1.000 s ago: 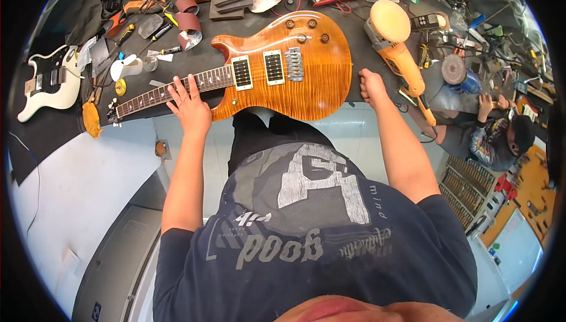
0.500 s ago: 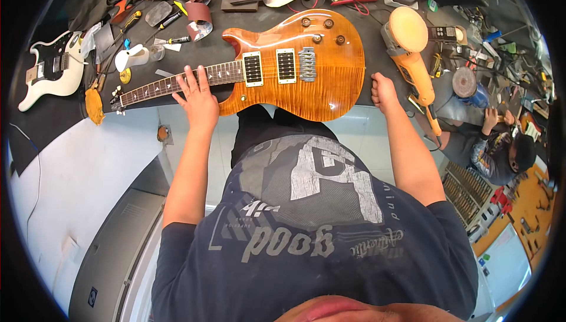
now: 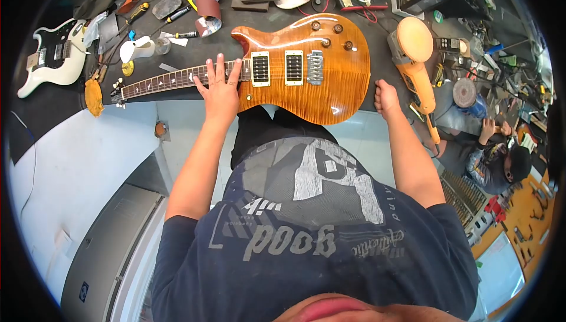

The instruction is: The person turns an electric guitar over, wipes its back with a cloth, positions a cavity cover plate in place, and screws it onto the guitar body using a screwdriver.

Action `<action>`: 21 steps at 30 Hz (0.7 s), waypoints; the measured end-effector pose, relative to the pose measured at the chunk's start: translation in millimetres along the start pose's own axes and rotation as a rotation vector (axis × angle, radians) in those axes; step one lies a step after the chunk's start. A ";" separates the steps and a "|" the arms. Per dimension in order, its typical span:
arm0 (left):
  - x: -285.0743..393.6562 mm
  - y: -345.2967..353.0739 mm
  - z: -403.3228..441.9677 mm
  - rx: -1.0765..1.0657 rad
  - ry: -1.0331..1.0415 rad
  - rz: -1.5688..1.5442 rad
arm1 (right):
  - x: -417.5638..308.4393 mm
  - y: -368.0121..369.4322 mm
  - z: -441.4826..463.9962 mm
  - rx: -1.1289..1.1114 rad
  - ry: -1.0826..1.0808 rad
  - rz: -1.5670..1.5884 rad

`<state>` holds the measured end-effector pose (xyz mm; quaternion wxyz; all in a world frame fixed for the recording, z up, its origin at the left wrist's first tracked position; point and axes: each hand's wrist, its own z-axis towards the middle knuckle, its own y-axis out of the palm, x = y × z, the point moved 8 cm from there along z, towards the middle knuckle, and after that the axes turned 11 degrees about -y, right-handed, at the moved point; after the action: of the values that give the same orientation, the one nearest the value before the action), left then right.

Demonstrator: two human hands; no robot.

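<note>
On the counter right in front of you lies the orange guitar, its body flat and its neck reaching out to 9 o'clock. Think of the body as the middle of a clock, with 12 far from you. At 8 o'clock, your left hand is open, fingers spread over the neck close to the body. At 4 o'clock, your right hand is curled shut just beside the round end; I can't tell if anything is inside it. The orange sander lies at 3 o'clock, the white guitar at 9 and the sandpaper at 10.
</note>
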<state>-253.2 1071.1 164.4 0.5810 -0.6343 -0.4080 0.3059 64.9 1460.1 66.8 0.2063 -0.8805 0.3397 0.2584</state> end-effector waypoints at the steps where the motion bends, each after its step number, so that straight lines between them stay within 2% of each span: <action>1: -0.3 3.3 -0.7 -0.004 0.007 0.015 | -1.2 -0.1 0.2 -0.003 -0.009 0.002; 13: -19.7 -9.6 -32.7 0.030 0.035 -0.085 | -2.4 1.8 -3.3 0.017 -0.044 -0.027; 18: -56.4 -28.1 -83.9 0.095 -0.019 -0.240 | -4.1 1.6 -3.2 0.052 -0.140 -0.040; 21: -102.4 1.2 -122.6 0.112 0.007 -0.240 | -4.1 0.9 -11.4 0.075 -0.175 -0.069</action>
<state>-196.5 922.0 171.2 0.6495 -0.5487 -0.4610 0.2542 65.3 1455.4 78.0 0.2768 -0.8574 0.2995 0.3140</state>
